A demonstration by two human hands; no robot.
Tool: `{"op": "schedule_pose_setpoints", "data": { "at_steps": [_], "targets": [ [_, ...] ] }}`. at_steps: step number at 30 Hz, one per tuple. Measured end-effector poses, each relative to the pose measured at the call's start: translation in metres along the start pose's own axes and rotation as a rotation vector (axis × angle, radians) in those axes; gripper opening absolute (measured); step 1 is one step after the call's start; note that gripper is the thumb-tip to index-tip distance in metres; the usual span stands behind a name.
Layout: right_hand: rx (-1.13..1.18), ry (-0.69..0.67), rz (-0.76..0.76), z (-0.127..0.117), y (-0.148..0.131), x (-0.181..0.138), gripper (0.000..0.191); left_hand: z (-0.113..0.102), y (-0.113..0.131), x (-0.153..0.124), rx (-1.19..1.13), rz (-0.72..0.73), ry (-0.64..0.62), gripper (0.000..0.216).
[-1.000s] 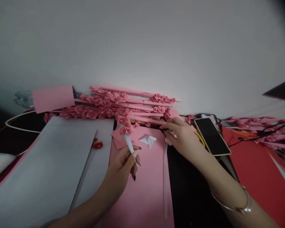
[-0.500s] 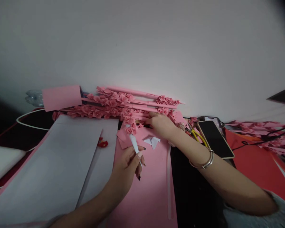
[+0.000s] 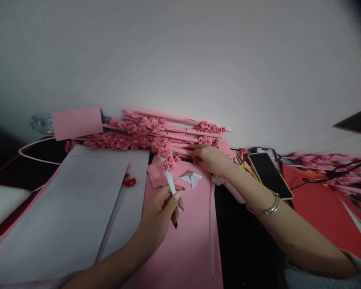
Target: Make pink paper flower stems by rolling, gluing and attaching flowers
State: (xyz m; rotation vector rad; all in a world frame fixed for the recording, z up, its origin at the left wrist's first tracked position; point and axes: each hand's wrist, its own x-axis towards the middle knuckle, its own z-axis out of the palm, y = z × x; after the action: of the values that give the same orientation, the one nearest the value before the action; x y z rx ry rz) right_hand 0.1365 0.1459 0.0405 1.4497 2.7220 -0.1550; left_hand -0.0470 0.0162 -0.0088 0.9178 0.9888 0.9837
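My left hand (image 3: pixel 161 208) pinches a rolled white paper stem (image 3: pixel 170 182) between thumb and fingers, tilted away from me. Pink paper flowers (image 3: pixel 169 162) show at the stem's upper end. Farther back, my right hand (image 3: pixel 212 158) reaches to the pile of pink paper flower stems (image 3: pixel 180 149), its fingers curled down at their right part. What those fingertips hold, if anything, is hidden. Between the hands, folded white paper pieces (image 3: pixel 192 178) lie on a pink sheet (image 3: pixel 183 245). A pale pink tool (image 3: pixel 228 188) is partly covered by my right forearm.
Large white sheets (image 3: pixel 63 208) lie at left, with a small red piece (image 3: pixel 129 180) on them. Right of my arm are a dark-screened phone (image 3: pixel 270 174), yellow handles (image 3: pixel 249 170) and red sheets (image 3: pixel 313 208). A plastic bottle (image 3: pixel 42 123) lies at back left; a wall stands behind.
My right hand has shifted slightly right along the pink stems, and its forearm has moved, uncovering more of the pale pink tool. The left hand keeps its grip in place.
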Motion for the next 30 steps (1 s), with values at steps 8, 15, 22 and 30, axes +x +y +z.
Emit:
{"op": "schedule_pose_setpoints", "data": {
  "at_steps": [8,15,22,30],
  "targets": [
    [0.095,0.057,-0.031,-0.001,-0.014,0.004,0.024,0.0,-0.002,0.0,0.008,0.022,0.012,0.029],
    [0.113,0.114,-0.035,0.007,-0.037,0.021,0.027,0.001,0.001,0.001,0.012,0.002,0.006,0.031],
    [0.131,0.146,0.033,0.011,-0.041,0.023,0.016,0.001,0.002,0.0,0.027,-0.001,0.01,0.028],
    [0.471,0.566,0.204,0.007,-0.053,-0.029,0.011,0.001,-0.002,0.0,0.008,-0.061,0.016,0.031]
  ]
}}
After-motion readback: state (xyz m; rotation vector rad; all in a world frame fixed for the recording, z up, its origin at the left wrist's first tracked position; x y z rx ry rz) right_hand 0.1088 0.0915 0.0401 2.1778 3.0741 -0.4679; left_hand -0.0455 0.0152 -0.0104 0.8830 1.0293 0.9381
